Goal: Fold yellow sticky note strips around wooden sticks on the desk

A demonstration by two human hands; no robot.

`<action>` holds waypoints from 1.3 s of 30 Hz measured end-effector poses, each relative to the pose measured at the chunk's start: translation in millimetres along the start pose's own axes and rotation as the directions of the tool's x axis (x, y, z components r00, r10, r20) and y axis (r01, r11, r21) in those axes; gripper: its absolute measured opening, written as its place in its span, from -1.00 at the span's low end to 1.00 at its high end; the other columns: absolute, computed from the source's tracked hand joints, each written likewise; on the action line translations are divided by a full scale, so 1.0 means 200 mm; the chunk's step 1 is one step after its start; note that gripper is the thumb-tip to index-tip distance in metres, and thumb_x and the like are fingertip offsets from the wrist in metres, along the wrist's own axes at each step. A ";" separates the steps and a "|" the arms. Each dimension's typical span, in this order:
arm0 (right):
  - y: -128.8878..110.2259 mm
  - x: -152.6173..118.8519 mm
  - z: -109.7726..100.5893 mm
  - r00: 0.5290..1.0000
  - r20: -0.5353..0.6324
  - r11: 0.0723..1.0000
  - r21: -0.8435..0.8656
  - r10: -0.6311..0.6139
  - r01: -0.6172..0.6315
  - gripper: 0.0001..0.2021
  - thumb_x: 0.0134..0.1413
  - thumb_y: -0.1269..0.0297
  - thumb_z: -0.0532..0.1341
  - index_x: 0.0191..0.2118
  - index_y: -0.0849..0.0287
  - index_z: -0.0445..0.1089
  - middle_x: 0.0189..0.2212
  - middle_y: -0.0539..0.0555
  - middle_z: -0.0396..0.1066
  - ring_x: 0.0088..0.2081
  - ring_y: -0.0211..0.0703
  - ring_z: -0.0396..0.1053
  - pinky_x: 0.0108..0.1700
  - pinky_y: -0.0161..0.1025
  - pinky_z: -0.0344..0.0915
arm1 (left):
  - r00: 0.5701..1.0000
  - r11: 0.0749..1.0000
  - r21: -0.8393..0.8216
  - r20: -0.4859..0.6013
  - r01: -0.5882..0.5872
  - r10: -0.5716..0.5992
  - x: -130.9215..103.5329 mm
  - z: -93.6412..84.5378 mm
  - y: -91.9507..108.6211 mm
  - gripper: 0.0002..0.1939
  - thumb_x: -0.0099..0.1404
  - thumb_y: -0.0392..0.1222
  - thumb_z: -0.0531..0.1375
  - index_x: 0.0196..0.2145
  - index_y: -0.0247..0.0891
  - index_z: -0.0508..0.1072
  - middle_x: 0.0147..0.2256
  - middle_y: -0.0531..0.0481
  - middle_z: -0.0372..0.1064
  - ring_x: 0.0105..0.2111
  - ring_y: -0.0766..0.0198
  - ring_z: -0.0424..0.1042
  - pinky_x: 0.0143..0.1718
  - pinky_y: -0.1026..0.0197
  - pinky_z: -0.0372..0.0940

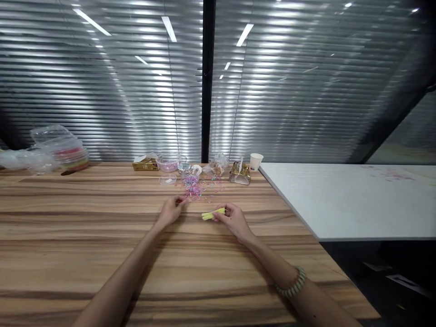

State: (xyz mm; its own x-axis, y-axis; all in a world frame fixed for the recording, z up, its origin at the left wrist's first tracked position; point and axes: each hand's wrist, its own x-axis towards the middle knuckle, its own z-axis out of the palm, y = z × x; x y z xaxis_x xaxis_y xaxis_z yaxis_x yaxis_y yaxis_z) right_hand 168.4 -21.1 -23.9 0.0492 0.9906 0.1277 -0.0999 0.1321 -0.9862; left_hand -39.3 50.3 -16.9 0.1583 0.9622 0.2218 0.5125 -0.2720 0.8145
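My right hand (232, 219) is closed on a short bundle of yellow strips (213, 214), held just above the wooden table. To its left, my left hand (172, 210) reaches the near edge of a loose pile of small pink, purple and blue pieces (193, 190). The fingers of my left hand are bent together at the pile; whether they pinch a piece is too small to tell. Behind the pile sits a clear cup (190, 178) with more of the small pieces around it. A clear round lid (167, 180) lies to the left of the pile.
Along the back of the wooden table (85, 227) stand a gold box (146, 164), a clear tub (168, 164), a crumpled plastic bag (217, 164), a gold tissue pack (240, 174) and a paper cup (255, 161). Stacked containers (71, 156) are far left; a white table (354, 200) adjoins right.
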 end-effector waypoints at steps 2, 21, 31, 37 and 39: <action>0.00 0.00 0.00 1.000 0.006 1.000 -0.019 -0.008 0.008 -0.69 -0.35 0.13 0.33 -0.46 0.18 0.28 -0.56 0.00 0.40 -0.47 -0.12 0.41 -0.37 -0.21 0.34 | 0.988 0.972 -0.230 0.152 0.044 -0.009 -0.03 0.07 0.05 -0.77 0.03 -0.06 0.15 -0.52 -0.32 0.40 -0.58 -0.02 0.37 -0.55 0.27 0.33 -0.47 0.28 0.20; -0.03 -0.01 -0.02 1.000 0.029 0.994 -0.109 -0.010 0.013 -0.71 -0.29 0.10 0.32 -0.54 0.23 0.33 -0.57 0.06 0.42 -0.48 -0.14 0.39 -0.41 -0.25 0.29 | 0.984 0.908 -0.419 0.172 0.023 0.054 -0.12 0.14 0.22 -0.82 -0.04 -0.15 0.26 -0.49 -0.33 0.52 -0.49 -0.09 0.47 -0.48 0.20 0.40 -0.41 0.23 0.27; -0.06 -0.05 -0.03 0.869 0.411 0.661 -0.575 -0.275 0.481 -0.76 0.10 0.21 0.08 -0.16 0.08 0.40 -0.28 0.08 0.43 -0.24 -0.10 0.33 -0.18 -0.22 0.19 | 0.988 0.914 -0.401 0.109 -0.055 0.108 -0.14 0.18 0.23 -0.87 -0.04 -0.20 0.25 -0.53 -0.32 0.52 -0.52 -0.08 0.46 -0.49 0.21 0.40 -0.43 0.24 0.28; -0.03 -0.05 -0.02 0.875 0.388 0.598 -0.640 -0.291 0.483 -0.77 0.16 0.31 -0.02 -0.33 0.16 0.38 -0.43 0.07 0.39 -0.37 -0.17 0.30 -0.29 -0.30 0.16 | 0.979 0.917 -0.388 0.133 -0.094 0.156 -0.13 0.20 0.18 -0.74 0.05 -0.13 0.21 -0.32 -0.31 0.51 -0.37 -0.13 0.47 -0.38 0.18 0.42 -0.35 0.21 0.30; -0.03 -0.03 -0.03 0.901 0.336 0.627 -0.648 -0.274 0.432 -0.75 0.16 0.32 -0.04 -0.42 0.18 0.35 -0.51 0.05 0.35 -0.45 -0.20 0.28 -0.35 -0.31 0.15 | 0.971 0.944 -0.286 0.123 -0.161 0.203 -0.13 0.20 0.17 -0.73 0.06 -0.14 0.20 -0.27 -0.29 0.48 -0.34 -0.12 0.45 -0.36 0.19 0.40 -0.33 0.21 0.28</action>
State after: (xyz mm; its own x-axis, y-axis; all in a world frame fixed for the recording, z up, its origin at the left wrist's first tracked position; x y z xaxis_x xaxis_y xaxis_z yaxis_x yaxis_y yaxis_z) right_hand 174.1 -28.9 -19.9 -0.2620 0.8684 0.4210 0.6023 0.4880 -0.6317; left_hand 7.2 14.4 -15.7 0.3615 0.8776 0.3150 0.2169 -0.4077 0.8870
